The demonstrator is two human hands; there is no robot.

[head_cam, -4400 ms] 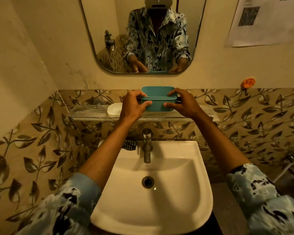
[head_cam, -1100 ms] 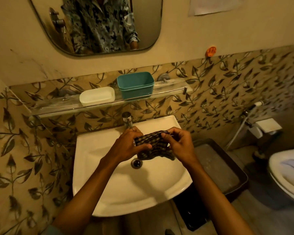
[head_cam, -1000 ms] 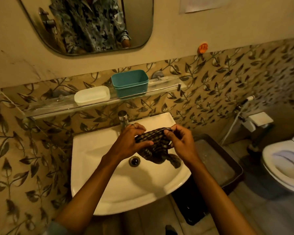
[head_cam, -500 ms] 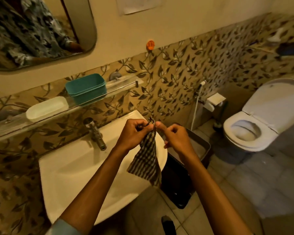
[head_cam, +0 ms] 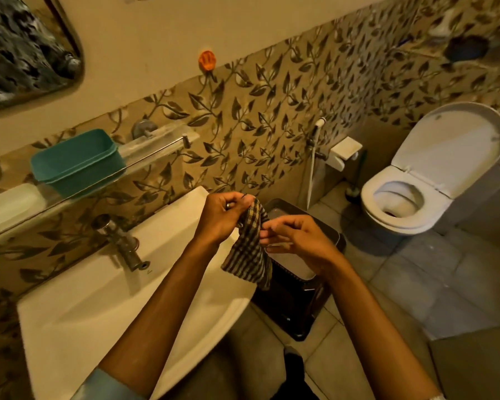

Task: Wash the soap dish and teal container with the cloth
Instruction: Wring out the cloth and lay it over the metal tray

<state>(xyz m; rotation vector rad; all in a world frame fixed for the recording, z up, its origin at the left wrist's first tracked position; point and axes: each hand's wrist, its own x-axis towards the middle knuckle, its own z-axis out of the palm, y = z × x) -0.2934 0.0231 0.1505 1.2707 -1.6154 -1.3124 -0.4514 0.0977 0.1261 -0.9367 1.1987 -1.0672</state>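
Note:
A checked dark cloth (head_cam: 250, 252) hangs beyond the sink's right edge. My left hand (head_cam: 221, 217) pinches its top corner. My right hand (head_cam: 296, 241) grips its right side with the fingertips. The teal container (head_cam: 75, 161) stands upright on the glass shelf (head_cam: 156, 142) above the sink. The white soap dish (head_cam: 9, 206) lies on the same shelf, left of the container and partly cut off by the frame edge. Both hands are well to the right of the shelf items.
A white sink (head_cam: 113, 298) with a metal tap (head_cam: 122, 243) sits at lower left. A dark bin (head_cam: 298, 287) stands on the floor under the cloth. An open toilet (head_cam: 410, 197) with a spray hose (head_cam: 312, 163) is at the right. A mirror (head_cam: 20, 47) hangs at upper left.
The teal container was set down on the shelf. Both hands then took the cloth over the basin, carried it rightward past the sink's edge and let it hang open. The view swung right.

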